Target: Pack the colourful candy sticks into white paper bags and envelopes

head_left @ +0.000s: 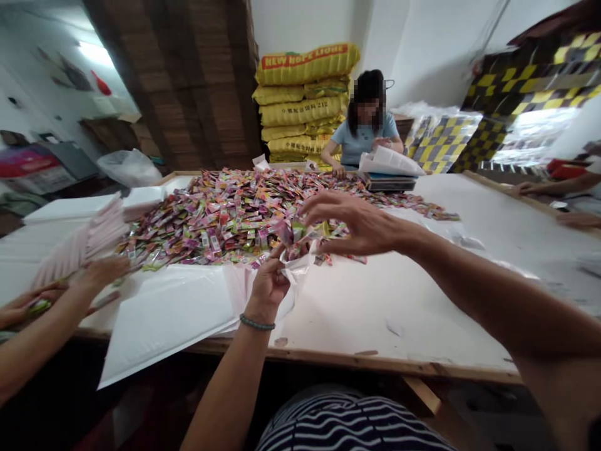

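My left hand, a beaded bracelet at its wrist, is closed on the rim of a whitish plastic bag. Colourful small packets show at the mouth of this bag. My right hand hovers just above and to the right of the bag, its fingers curved and spread apart, with nothing visible in them. Behind both hands spreads a big heap of small pink, purple and green packets. White padded envelopes lie stacked beside my left forearm and jut over the table's front edge.
Another person's hands work at the left edge, near stacked white envelopes. Across the white table sits a person in a blue shirt. Yellow sacks stand behind. At far right are a co-worker's arms.
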The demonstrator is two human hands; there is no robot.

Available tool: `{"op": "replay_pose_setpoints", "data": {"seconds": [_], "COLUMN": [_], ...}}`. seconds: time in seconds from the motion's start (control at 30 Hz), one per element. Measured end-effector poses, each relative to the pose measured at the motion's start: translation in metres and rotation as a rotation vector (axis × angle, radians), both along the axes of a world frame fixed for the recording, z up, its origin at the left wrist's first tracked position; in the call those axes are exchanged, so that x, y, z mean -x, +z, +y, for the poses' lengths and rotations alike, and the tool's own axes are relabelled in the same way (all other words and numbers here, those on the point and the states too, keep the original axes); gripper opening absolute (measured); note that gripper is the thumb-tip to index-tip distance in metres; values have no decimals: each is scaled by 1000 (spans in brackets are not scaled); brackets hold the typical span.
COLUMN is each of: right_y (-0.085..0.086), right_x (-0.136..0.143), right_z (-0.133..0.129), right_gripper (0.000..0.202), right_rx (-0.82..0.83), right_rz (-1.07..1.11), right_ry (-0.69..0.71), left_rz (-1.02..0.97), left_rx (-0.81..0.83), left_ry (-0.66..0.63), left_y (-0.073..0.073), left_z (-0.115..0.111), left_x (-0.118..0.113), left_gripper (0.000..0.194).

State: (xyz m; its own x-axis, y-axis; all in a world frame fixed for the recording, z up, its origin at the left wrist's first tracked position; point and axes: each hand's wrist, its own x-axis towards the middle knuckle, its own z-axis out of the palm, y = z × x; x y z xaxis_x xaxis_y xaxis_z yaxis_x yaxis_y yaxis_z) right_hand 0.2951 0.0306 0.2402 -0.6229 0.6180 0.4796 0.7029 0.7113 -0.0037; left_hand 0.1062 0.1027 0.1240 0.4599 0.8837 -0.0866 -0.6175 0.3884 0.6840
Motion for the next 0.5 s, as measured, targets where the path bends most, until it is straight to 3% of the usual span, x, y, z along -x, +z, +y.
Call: {"op": "replay_pose_setpoints", "data": {"seconds": [0.17, 0.23, 0.4, 0.5], "right_y": [-54, -64, -51, -41], "right_x": [0, 3, 11, 13], "right_z": [2, 4, -3, -7], "right_gripper": [17, 26, 35, 32], "right_rx": [-89, -77, 113, 261], "right_rz": [2, -87, -341, -473], "right_ry": [-30, -34, -130, -209], "left_rz": [106, 193, 453, 541], "left_rx": [-175, -294, -516, -536], "left_ry": [-15, -17, -24, -21], "left_y": [5, 7, 11, 15], "left_z": [-3, -7, -15, -18], "left_x": [7, 8, 10, 7], "left_gripper": [43, 50, 65, 60]}}
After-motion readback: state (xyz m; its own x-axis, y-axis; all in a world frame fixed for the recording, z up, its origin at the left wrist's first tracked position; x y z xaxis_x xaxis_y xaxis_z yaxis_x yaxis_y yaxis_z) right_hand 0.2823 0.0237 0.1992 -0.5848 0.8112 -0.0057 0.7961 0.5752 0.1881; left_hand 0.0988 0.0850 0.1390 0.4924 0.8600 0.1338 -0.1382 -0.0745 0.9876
